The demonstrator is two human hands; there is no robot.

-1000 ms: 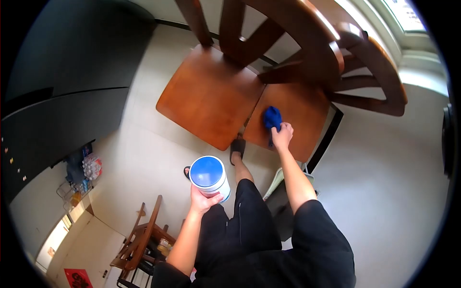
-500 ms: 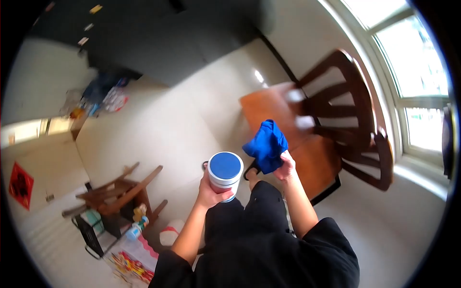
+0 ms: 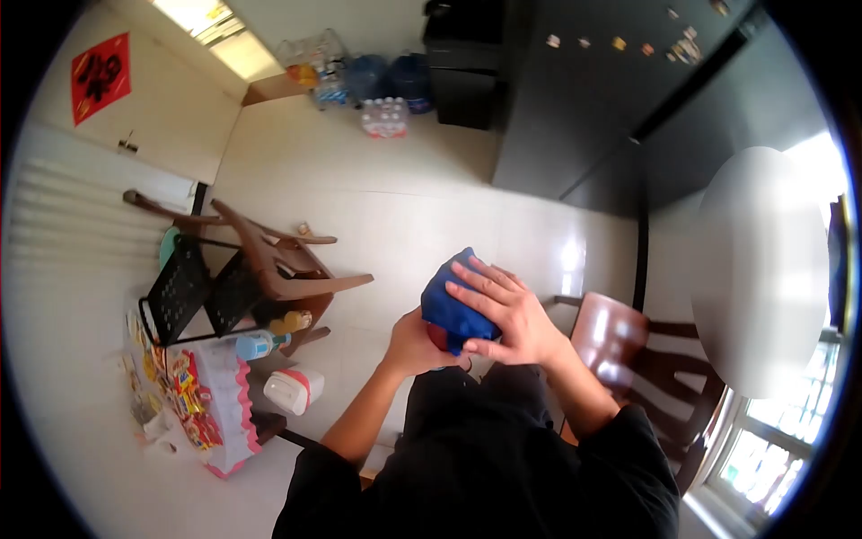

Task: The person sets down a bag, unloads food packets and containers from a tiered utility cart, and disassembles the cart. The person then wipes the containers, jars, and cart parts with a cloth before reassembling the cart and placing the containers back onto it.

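Observation:
In front of my body, my left hand (image 3: 413,347) is wrapped round the side of a canister (image 3: 437,336), closed on it. Only a small reddish part of its wall shows; its lid is hidden. A blue cloth (image 3: 445,304) is draped over the top of it. Over the cloth lies my right hand (image 3: 514,316), its fingers curved across the top and its thumb at the near side, gripping the cloth against the canister.
To the left stand a wooden chair (image 3: 296,286), a black rack (image 3: 180,287) and a pink-edged table (image 3: 235,409) with snack packets. A white container (image 3: 294,390) is beside it. Bottled water (image 3: 384,117) and a dark refrigerator (image 3: 575,117) are ahead. Another chair (image 3: 606,337) is at right.
My right hand has brought the blue cloth leftward from beside the canister onto its top, covering the blue lid. My view has turned toward the left side of the room.

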